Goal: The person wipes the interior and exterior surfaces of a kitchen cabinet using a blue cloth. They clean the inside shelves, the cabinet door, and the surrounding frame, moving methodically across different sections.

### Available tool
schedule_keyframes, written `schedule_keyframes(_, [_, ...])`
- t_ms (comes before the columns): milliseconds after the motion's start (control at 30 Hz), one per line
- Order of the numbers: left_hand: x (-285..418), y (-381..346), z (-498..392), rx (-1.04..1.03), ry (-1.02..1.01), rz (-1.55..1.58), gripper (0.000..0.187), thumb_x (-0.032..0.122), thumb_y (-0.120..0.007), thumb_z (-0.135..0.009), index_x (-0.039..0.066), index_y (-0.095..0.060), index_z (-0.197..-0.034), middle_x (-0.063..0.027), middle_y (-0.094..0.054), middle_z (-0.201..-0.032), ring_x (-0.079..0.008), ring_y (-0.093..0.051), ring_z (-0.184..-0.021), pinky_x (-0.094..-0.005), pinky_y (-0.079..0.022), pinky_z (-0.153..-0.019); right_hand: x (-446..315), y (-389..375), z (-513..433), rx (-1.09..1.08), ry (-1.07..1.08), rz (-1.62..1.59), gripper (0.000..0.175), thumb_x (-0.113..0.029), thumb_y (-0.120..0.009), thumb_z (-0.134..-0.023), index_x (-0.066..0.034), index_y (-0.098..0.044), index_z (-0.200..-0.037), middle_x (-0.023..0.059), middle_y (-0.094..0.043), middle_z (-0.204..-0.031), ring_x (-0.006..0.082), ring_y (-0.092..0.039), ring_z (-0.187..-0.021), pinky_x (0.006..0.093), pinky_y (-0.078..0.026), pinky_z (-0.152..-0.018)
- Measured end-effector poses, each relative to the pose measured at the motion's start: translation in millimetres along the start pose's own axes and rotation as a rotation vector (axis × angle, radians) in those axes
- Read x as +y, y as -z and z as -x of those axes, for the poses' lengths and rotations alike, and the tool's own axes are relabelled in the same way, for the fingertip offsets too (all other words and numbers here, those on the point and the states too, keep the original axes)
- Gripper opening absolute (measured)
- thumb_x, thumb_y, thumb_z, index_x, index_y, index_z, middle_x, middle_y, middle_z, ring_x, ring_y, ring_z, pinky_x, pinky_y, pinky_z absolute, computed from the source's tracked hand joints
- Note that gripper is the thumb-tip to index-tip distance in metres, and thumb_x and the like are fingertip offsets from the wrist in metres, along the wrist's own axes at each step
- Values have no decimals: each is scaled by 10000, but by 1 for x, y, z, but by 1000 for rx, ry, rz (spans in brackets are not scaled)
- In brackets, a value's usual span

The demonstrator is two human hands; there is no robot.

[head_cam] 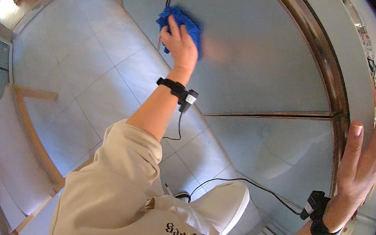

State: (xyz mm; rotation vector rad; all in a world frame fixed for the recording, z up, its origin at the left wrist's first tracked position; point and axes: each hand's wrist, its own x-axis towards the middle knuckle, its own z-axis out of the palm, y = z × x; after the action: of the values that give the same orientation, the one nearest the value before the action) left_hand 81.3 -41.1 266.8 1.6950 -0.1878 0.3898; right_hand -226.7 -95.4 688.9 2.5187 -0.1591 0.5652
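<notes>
My left hand (180, 42) presses a crumpled blue cloth (196, 34) against a smooth grey-blue cabinet panel (254, 54), near a dark vertical seam. Its fingers are spread over the cloth, whose far part is blurred. At the far right, my right hand (361, 167) is raised beside the light countertop (347, 31), with thumb and fingers apart and nothing visible in it. Whether its palm touches a surface cannot be told. Each wrist has a black strap with a small device, and a thin black cable runs from each.
A brown metallic edge strip (328, 65) curves along the panel tops. Pale floor tiles (88, 56) lie below. At the left stands a wooden-framed chair with pale upholstery (17, 151). A cable (244, 179) crosses near my knee. Small items line the counter's far side.
</notes>
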Motion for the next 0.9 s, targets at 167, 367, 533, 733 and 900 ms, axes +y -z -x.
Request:
schedule_keyframes(167, [65, -2, 74, 1, -179, 56, 651, 230, -598, -1053, 0, -419, -1635, -367, -354, -1557, -512, -369, -1382, -625, -246, -1213, 4, 2, -10, -16, 19, 16, 811, -661, -409, -1128, -86, -429, -1701, 208, -485, -1703, 390, -447, -1592, 545, -376, -1295])
schedule_keyframes(367, [135, 27, 197, -213, -197, 201, 652, 254, -638, -993, 35, -486, -1589, -341, -382, -1546, -494, -355, -1389, -637, -248, -1191, 6, -2, -8, -37, 85, 51, 772, -602, -405, -1154, -50, -430, -1694, 215, -486, -1701, 377, -408, -1618, 534, -326, -1323])
schedule_keyframes(533, [137, 34, 242, -229, -202, 279, 656, 284, -695, -974, 105, -547, -1588, -277, -432, -1508, -460, -409, -1347, -607, -286, -1170, 6, -5, 0, -33, 73, -4, 768, -596, -391, -1159, -42, -434, -1690, 201, -482, -1707, 363, -403, -1622, 521, -312, -1333])
schedule_keyframes(733, [110, 18, 231, -218, -133, 233, 651, 145, -726, -865, 65, -578, -1494, -269, -425, -1473, -467, -402, -1338, -604, -300, -1180, 11, -7, 15, -44, 30, -35, 760, -589, -390, -1162, -46, -430, -1693, 201, -514, -1682, 362, -478, -1573, 519, -378, -1298])
schedule_keyframes(900, [58, 1, 203, -55, -13, 173, 648, 142, -611, -981, 12, -435, -1591, -309, -341, -1588, -487, -346, -1406, -616, -255, -1222, 0, 15, 41, -38, -82, 29, 719, -554, -404, -1173, -61, -437, -1695, 223, -558, -1636, 377, -584, -1476, 503, -476, -1212])
